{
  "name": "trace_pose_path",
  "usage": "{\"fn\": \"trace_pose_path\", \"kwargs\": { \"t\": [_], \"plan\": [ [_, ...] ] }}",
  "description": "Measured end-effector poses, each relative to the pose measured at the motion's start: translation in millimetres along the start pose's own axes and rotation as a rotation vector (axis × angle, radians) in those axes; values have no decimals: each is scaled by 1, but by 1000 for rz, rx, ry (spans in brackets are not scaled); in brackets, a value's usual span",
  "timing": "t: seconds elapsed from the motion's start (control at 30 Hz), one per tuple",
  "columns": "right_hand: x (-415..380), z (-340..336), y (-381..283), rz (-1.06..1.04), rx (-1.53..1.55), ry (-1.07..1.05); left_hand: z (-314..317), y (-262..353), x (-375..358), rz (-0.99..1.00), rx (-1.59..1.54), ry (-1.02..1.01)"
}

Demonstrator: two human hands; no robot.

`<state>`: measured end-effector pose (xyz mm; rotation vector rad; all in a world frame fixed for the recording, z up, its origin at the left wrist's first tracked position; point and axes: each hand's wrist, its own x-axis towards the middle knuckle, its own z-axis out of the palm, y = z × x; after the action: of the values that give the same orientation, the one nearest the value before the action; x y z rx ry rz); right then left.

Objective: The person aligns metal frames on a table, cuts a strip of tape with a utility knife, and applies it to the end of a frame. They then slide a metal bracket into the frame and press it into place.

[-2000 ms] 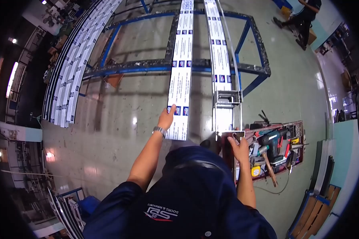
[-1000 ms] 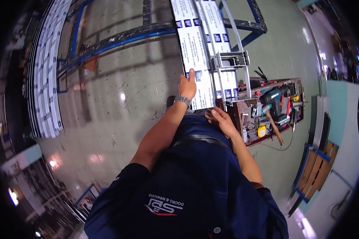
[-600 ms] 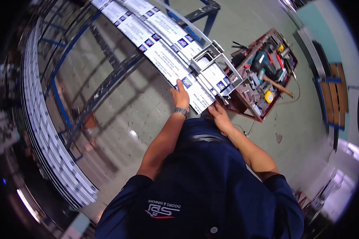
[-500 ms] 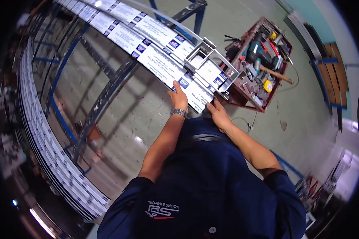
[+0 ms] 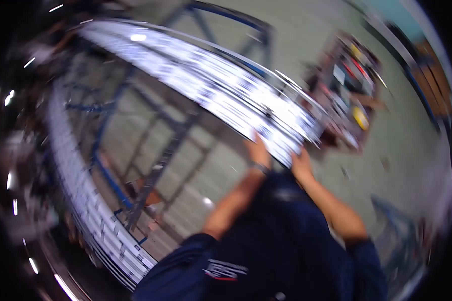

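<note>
Long profiles (image 5: 206, 85) wrapped in white printed film lie side by side on a blue stand, their near end close to my body. My left hand (image 5: 257, 152) touches the near side edge of the profiles, a watch on its wrist. At the end corner, my right hand (image 5: 301, 164) is against the profiles. Motion blur smears the fingers of both hands, so their grip cannot be made out. A light metal frame piece (image 5: 304, 98) lies blurred along the far side of the profiles, near their end.
A red tool box (image 5: 354, 90) full of tools stands right of the profiles. Blue stand legs (image 5: 160, 160) are below them. Another row of wrapped profiles (image 5: 85, 190) curves along the left. Brown slats (image 5: 431, 85) are at the far right.
The whole view has shifted, so the profiles, tool box and both hands appear farther right and lower, and blurred. Both hands stay at the profiles' near end.
</note>
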<state>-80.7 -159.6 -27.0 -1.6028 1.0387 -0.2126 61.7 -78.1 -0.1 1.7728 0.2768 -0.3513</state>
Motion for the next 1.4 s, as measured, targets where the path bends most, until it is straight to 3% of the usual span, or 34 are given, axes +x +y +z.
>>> {"fn": "trace_pose_path", "kwargs": {
  "t": [0.03, 0.07, 0.1, 0.13, 0.17, 0.2, 0.43, 0.47, 0.53, 0.57, 0.63, 0.67, 0.7, 0.73, 0.77, 0.83, 0.9, 1.17, 1.4],
  "plan": [
    [-1, -1, -23, 72, 134, -59, 5, -40, 26, 151, -14, 27],
    [-7, 0, -48, 15, 311, -87, 5, -29, 22, 244, 249, 165],
    [-9, 0, -46, -47, 228, -5, 23, -80, 40, 113, 186, 176],
    [-3, -3, -30, -44, 122, 13, 19, -63, 32, -101, 209, 73],
    [-1, -3, -26, 3, 180, -8, 21, -59, 29, -86, 139, 90],
    [-8, -5, -45, 22, 176, -22, 10, -22, 17, -270, 77, -26],
    [-8, -3, -49, 35, 161, 18, 2, -3, 13, -241, 101, -57],
    [1, 0, -24, 21, 216, 29, 2, -3, 13, -246, 101, -57],
    [0, 0, -34, 56, 232, -14, 9, -24, 23, -171, 182, 14],
    [5, 4, -28, 56, 334, -47, 7, -22, 24, -2, 86, 55],
    [1, 7, -48, 24, 133, 45, 1, -13, 25, 146, -32, 44],
    [1, 9, -38, 101, 35, 152, 7, -50, 39, 117, -23, 15],
    [-2, 6, -43, 123, 119, 76, -6, -9, 21, -48, -127, -116],
    [-4, 3, -44, 167, 140, 39, -6, 9, 15, -177, 38, -56],
    [2, 13, -28, 44, 153, 97, -5, 8, 19, -200, 13, -67],
    [-2, 16, -45, 9, 192, 131, -6, 8, 19, -203, 43, -63],
    [-7, 13, -56, 170, 269, 80, -8, 17, 17, -241, 81, -76],
    [-5, 18, -58, 182, 298, 84, -10, 14, 24, -239, 143, -109],
    [-6, 14, -61, 200, 384, 71, -12, 19, 20, -210, 20, -133]
  ]
}}
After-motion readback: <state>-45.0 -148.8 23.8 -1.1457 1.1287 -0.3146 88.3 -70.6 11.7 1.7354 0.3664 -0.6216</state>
